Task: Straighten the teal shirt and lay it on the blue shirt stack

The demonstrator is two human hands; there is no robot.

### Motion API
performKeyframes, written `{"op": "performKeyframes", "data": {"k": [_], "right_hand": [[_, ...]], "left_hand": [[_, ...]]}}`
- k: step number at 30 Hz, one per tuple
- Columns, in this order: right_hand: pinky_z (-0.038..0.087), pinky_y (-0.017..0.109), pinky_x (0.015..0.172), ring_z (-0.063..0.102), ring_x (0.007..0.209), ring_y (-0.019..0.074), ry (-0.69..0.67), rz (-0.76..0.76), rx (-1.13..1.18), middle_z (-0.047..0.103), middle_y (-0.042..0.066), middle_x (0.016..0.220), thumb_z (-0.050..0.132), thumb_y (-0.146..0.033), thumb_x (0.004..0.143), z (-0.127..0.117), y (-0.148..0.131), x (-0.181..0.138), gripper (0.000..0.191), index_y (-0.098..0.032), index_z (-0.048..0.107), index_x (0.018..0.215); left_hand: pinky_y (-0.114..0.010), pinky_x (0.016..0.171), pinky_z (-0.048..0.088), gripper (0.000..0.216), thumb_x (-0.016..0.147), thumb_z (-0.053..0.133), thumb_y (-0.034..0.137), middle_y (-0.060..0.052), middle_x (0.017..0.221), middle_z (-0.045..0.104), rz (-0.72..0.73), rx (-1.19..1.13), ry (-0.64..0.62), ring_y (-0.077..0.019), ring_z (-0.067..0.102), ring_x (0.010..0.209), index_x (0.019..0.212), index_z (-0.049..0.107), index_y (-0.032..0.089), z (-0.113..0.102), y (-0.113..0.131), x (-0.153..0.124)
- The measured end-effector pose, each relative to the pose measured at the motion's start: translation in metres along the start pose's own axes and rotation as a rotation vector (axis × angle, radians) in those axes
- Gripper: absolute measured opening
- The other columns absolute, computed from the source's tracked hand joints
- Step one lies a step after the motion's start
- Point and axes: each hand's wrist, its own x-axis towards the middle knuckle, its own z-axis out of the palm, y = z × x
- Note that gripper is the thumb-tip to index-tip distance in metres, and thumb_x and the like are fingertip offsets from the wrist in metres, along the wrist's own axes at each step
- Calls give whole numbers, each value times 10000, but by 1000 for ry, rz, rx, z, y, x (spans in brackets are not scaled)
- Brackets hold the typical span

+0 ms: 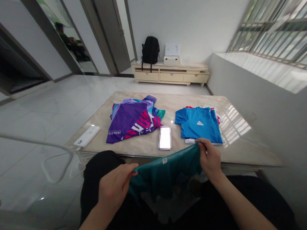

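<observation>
A teal shirt [166,173] hangs stretched between my two hands over my lap. My left hand [116,186] is closed on its left edge, and my right hand [208,158] pinches its right edge near the table's front rim. On the marble table [144,147], a loose pile of purple, pink and teal shirts [133,119] lies at the left. A flat stack topped by a blue shirt [199,125] lies at the right. A white blurred rectangle [165,137] sits between the two.
A white power bank [87,136] with a cable lies at the table's left corner. A low cream cabinet [170,73] at the far wall carries a black backpack [150,50] and a white box [171,56]. A person sits beyond the doorway at the far left.
</observation>
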Motion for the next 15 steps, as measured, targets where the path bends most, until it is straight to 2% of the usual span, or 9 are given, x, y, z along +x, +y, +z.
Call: {"op": "performKeyframes", "data": {"k": [4,7,9,11,13,15], "right_hand": [[489,337,771,654,847,241,10,-4,45,680,64,907,438,-302,1050,-3,-4,4,201,-237,620,994],[469,337,768,624,831,231,-25,6,92,650,58,890,449,-328,1045,-6,-4,8,219,-222,627,973],[455,326,716,609,774,219,-119,62,146,650,45,842,482,-374,1032,-8,1,11,245,-214,657,969],[428,306,629,584,686,199,-254,172,236,647,27,763,547,-442,995,-10,6,16,284,-203,692,953],[412,287,574,573,635,184,-371,304,352,656,22,715,633,-513,930,-13,11,20,342,-183,722,925],[428,274,566,590,630,174,-453,424,475,688,31,723,713,-567,857,-15,13,24,405,-166,741,904]], "left_hand": [[-223,808,562,150,1008,561,208,-29,952,746,-194,-177,12,-152,730,865,1008,711,217,9,6,1],[-243,806,559,156,985,591,256,-32,916,738,-339,-300,-10,-166,710,847,939,733,215,19,7,4],[-252,735,556,180,960,617,331,-23,846,745,-493,-411,-86,-178,701,778,906,740,211,28,4,6],[-251,655,535,250,929,646,426,-18,790,745,-713,-545,-163,-185,686,717,904,743,196,38,0,7],[-242,616,510,336,893,677,505,-18,772,737,-937,-701,-181,-182,665,690,909,743,176,49,-3,7],[-229,604,489,391,858,710,549,-14,756,715,-1091,-843,-150,-164,632,670,895,738,161,57,-4,5]]}}
